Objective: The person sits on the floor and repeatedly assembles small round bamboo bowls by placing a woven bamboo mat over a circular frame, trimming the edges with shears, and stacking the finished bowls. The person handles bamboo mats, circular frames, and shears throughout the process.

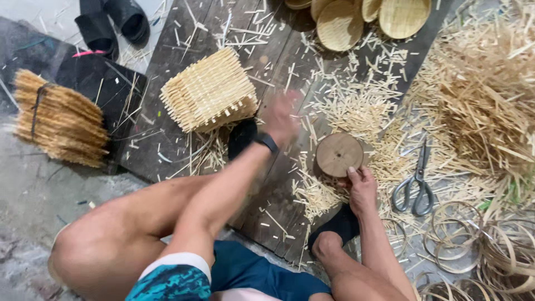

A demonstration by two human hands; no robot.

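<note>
Two hands, right hand (362,189) touching wooden disc (339,154), left hand (281,118) beside it

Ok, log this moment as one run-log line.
left hand: blurred, above the plank floor, beside woven bamboo basket | right hand: on round wooden disc | scissors: lying right of disc

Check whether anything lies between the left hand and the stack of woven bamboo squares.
Nothing visible blocks it. The blurred left hand hovers just right of the pale stack of woven bamboo squares, with only loose splinters on the dark wooden board between them. The right hand touches the round wooden disc, off that line.
</note>
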